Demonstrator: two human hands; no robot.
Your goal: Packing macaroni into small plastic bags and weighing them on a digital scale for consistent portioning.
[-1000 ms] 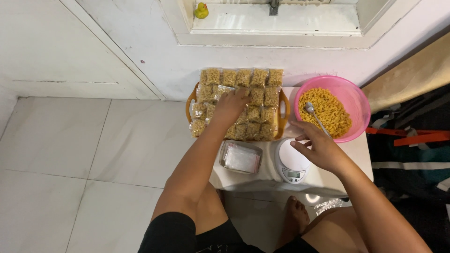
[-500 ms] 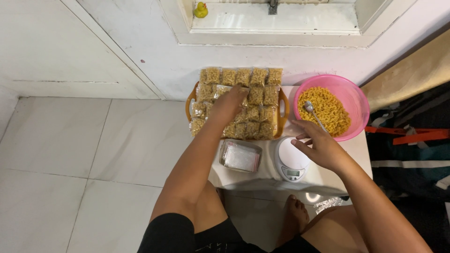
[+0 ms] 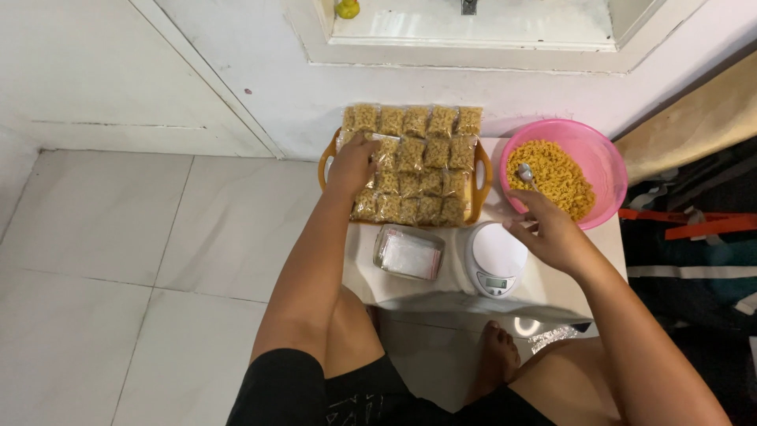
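The left hand (image 3: 352,164) lay palm down on the small clear packets of yellow snack (image 3: 414,164), fingers spread flat on the packets at the left end of the tray and curled round none of them. A second earlier it had rested nearer the middle of the rows, so it had slid left and a little toward the wall, which suggests the packets there were being pressed or squared into line. The packets filled an orange tray (image 3: 479,170) in tight rows on the low white bench (image 3: 552,284).

The right hand (image 3: 552,233) hovered between the pink bowl of loose snack (image 3: 587,154) and the white kitchen scale (image 3: 495,257), fingers loosely curled; I cannot tell whether they gripped the spoon (image 3: 527,175) standing in the bowl. It had barely moved. A stack of empty clear bags (image 3: 408,253) lay just left of the scale.
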